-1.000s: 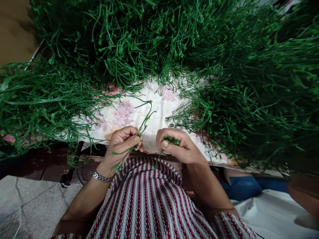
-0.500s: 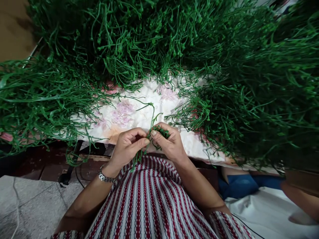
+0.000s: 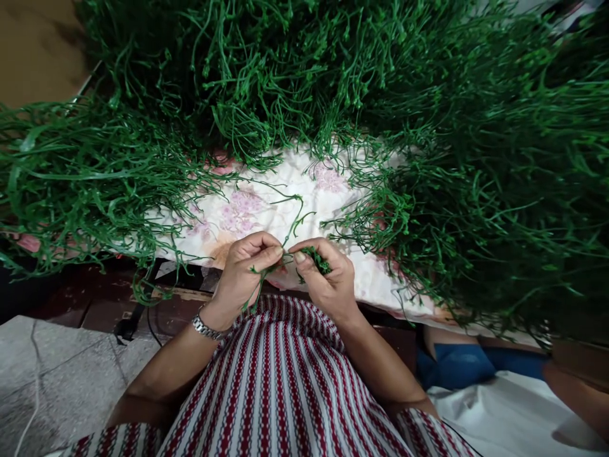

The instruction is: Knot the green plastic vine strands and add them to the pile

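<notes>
Green stem: sits pinched in left hand, just beside right hand curled around green clump; shows wider gap between hands than half a second ago, suggesting a plucking pull; reaches over floral cloth toward heaped greenery.

Green stems lie on a seemingly cloth-covered table.

There it was: the left hand pinched a branching green sprig, its tip arching over the floral cloth! Just beside it, the right hand curled around a green clump. A metal-banded wristwatch gleamed, while tangled green stems crowded three sides of that cloth.
</notes>
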A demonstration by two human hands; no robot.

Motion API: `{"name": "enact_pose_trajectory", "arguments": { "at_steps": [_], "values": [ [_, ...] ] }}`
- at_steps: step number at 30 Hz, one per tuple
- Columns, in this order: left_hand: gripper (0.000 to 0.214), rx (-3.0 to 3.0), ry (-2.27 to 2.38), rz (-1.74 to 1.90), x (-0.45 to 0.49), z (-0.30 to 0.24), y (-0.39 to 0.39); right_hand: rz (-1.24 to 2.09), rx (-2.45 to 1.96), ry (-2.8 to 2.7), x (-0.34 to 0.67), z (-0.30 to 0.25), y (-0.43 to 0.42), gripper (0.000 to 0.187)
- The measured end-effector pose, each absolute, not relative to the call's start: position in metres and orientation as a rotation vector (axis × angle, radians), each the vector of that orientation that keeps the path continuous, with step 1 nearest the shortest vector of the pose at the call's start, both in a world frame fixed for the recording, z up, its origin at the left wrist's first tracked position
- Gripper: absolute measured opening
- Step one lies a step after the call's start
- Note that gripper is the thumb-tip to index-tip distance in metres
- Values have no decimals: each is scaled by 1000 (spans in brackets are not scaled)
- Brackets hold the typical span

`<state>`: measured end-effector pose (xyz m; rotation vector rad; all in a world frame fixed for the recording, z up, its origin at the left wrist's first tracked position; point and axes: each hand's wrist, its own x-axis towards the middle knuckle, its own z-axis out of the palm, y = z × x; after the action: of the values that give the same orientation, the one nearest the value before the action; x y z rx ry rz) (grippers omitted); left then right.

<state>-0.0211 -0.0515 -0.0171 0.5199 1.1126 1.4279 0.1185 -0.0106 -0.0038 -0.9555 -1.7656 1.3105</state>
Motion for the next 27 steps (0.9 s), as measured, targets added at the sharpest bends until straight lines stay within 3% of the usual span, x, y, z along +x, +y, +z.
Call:
{"name": "enact_pose_trajectory", "arguments": {
  "at_steps": [8, 14, 20, 27],
  "values": [
    [14, 573, 1010, 1261, -23, -18, -57, 1541, -938, -1605, 121, -5, -7, 16],
    [7, 618, 1132, 1252, -26, -15, -55, 1284, -839, -1900, 126, -1, -2, 12],
    [10, 405, 1172, 1335, -25, -11, -50, 1252, -542, -1934, 132, 2, -8, 9],
    [16, 452, 1152, 1622, -21, -11, -51, 1177, -992, -1836, 145, -4, -6, 12]
  ]
}}
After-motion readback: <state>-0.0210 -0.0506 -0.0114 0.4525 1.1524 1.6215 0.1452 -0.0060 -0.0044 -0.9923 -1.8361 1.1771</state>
